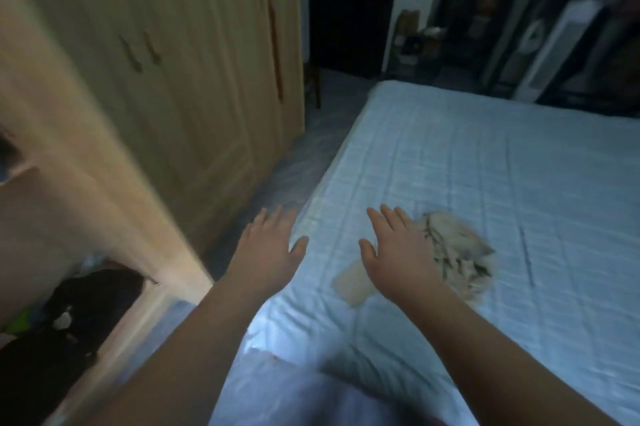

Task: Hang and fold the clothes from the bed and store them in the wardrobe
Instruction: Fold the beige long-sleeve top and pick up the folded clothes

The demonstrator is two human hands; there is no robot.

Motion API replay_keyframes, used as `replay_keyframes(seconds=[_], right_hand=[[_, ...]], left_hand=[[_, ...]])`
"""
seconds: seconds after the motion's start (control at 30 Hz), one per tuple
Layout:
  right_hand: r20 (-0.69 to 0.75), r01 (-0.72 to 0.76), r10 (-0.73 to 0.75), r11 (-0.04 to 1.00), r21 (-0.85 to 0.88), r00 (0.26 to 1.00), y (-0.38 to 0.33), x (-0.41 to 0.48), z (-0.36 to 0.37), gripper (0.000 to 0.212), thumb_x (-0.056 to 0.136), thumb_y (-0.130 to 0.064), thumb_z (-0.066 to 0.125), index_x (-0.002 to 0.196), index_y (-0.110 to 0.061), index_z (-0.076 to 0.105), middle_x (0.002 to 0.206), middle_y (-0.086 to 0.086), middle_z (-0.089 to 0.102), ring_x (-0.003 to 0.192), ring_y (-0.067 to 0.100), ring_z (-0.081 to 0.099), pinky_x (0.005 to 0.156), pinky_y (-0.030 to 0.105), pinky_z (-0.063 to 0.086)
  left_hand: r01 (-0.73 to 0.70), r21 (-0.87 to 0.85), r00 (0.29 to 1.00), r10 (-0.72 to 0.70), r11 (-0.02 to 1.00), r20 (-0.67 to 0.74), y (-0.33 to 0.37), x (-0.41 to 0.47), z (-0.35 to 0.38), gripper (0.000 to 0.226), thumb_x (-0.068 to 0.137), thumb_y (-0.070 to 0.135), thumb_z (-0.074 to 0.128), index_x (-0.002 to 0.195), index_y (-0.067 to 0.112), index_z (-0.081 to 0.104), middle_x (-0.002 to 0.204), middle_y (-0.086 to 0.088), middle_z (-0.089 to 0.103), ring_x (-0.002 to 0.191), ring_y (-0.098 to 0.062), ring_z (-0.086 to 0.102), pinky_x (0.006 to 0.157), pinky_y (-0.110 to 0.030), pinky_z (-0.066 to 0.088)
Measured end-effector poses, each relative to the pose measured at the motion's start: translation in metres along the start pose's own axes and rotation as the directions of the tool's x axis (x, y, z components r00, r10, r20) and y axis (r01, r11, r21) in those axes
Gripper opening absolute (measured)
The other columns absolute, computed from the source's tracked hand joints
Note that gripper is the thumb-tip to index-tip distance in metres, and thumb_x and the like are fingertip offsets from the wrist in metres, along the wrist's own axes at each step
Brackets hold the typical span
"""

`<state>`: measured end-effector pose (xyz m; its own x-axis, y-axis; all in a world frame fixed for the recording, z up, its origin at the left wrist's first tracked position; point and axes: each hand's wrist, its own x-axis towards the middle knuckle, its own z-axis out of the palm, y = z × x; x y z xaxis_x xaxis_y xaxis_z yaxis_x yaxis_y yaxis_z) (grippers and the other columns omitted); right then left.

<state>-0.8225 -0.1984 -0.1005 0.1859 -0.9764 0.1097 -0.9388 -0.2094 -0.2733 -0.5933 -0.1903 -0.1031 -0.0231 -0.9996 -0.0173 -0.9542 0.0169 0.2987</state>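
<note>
A crumpled cream garment (457,255) with dark print lies on the pale blue bed (485,165), near its left edge. My right hand (398,252) hovers above the bed just left of the garment, fingers straight and spread, holding nothing. My left hand (268,249) reaches out over the bed's left edge, flat and empty too. The wooden wardrobe (173,61) stands along the left, with one door (69,165) swung open toward me. Dark clothes (69,314) lie inside its lower part.
A narrow strip of floor (294,155) runs between the wardrobe and the bed. A dark doorway (349,2) is at the back. A white tower fan (554,44) and shelves stand beyond the bed's far side. A white cloth (277,391) lies at the bed's near corner.
</note>
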Motion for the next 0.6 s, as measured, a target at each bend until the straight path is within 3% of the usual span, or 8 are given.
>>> replay_keyframes(seconds=[0.1, 0.23, 0.33, 0.5, 0.6], right_hand=[[0.018, -0.106, 0.107, 0.994, -0.037, 0.994, 0.098, -0.008, -0.016, 0.062, 0.097, -0.042, 0.042, 0.153, -0.018, 0.031, 0.159, 0.008, 0.031, 0.147, 0.028, 0.025, 0.12, 0.043, 0.021], [0.054, -0.237, 0.239, 0.971, -0.035, 0.97, 0.197, -0.029, -0.029, 0.06, 0.097, -0.038, 0.045, 0.151, -0.013, 0.036, 0.155, 0.012, 0.038, 0.142, 0.031, 0.032, 0.118, 0.042, 0.025], [0.084, -0.299, 0.301, 0.954, -0.035, 0.95, 0.244, -0.035, -0.027, 0.055, 0.099, -0.037, 0.043, 0.149, -0.014, 0.039, 0.152, 0.009, 0.042, 0.141, 0.03, 0.033, 0.114, 0.042, 0.031], [0.155, -0.404, 0.397, 0.915, 0.018, 0.905, 0.299, -0.021, -0.005, 0.058, 0.101, -0.038, 0.042, 0.152, -0.014, 0.033, 0.157, 0.009, 0.035, 0.146, 0.029, 0.025, 0.119, 0.043, 0.025], [0.181, -0.491, 0.468, 0.864, 0.114, 0.865, 0.322, -0.005, 0.014, 0.054, 0.1, -0.033, 0.046, 0.149, -0.013, 0.038, 0.151, 0.009, 0.041, 0.142, 0.028, 0.03, 0.114, 0.043, 0.028]], left_hand=[[-0.102, -0.04, 0.994, 0.103, 0.994, 0.041, 0.089, 0.037, 0.045, 0.063, 0.101, 0.049, 0.04, 0.157, 0.025, 0.024, 0.163, -0.006, 0.024, 0.151, -0.027, 0.018, 0.12, -0.045, 0.021], [-0.123, -0.113, 0.983, 0.136, 0.986, 0.12, 0.168, 0.066, 0.091, 0.063, 0.101, 0.049, 0.038, 0.158, 0.028, 0.021, 0.164, -0.005, 0.022, 0.152, -0.027, 0.014, 0.121, -0.043, 0.019], [-0.136, -0.102, 0.974, 0.151, 0.985, 0.167, 0.197, 0.086, 0.12, 0.062, 0.101, 0.049, 0.038, 0.157, 0.027, 0.022, 0.164, -0.005, 0.023, 0.151, -0.027, 0.016, 0.121, -0.044, 0.02], [-0.15, -0.108, 0.951, 0.173, 0.983, 0.255, 0.223, 0.127, 0.162, 0.063, 0.101, 0.047, 0.041, 0.157, 0.022, 0.025, 0.162, -0.008, 0.026, 0.151, -0.03, 0.018, 0.122, -0.044, 0.019], [-0.175, -0.121, 0.933, 0.203, 0.977, 0.298, 0.237, 0.153, 0.192, 0.062, 0.101, 0.043, 0.044, 0.155, 0.019, 0.028, 0.159, -0.009, 0.032, 0.147, -0.032, 0.024, 0.12, -0.043, 0.023]])
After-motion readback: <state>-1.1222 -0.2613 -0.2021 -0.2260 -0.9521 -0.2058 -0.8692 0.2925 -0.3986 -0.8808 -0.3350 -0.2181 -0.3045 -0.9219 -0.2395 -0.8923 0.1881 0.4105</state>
